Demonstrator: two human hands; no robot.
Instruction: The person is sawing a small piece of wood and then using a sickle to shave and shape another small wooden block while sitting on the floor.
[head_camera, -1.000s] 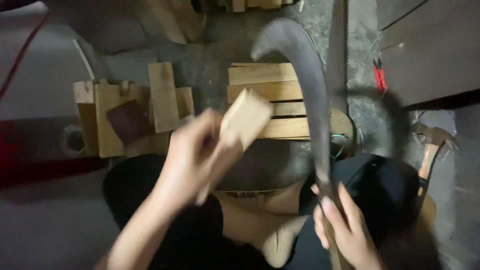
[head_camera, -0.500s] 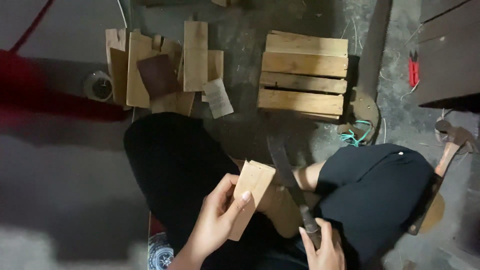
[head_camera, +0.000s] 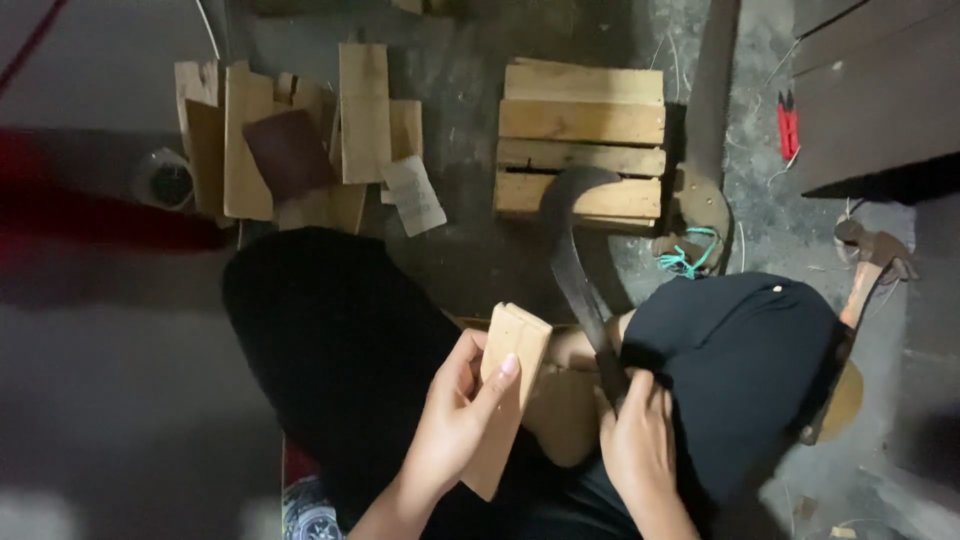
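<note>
My left hand (head_camera: 455, 425) grips the wooden block (head_camera: 508, 385) upright over my lap; my right hand (head_camera: 635, 450) is clenched on the curved blade (head_camera: 572, 260)'s handle; I'd steady the block low, thumb clear of the edge.

Handle of dark curved metal blade (head_camera: 572, 262) hidden inside right hand (head_camera: 637, 448), pale wood block (head_camera: 505, 392) lower end behind left hand (head_camera: 452, 428), forearms cut off at btm edge, left side blurred
</note>
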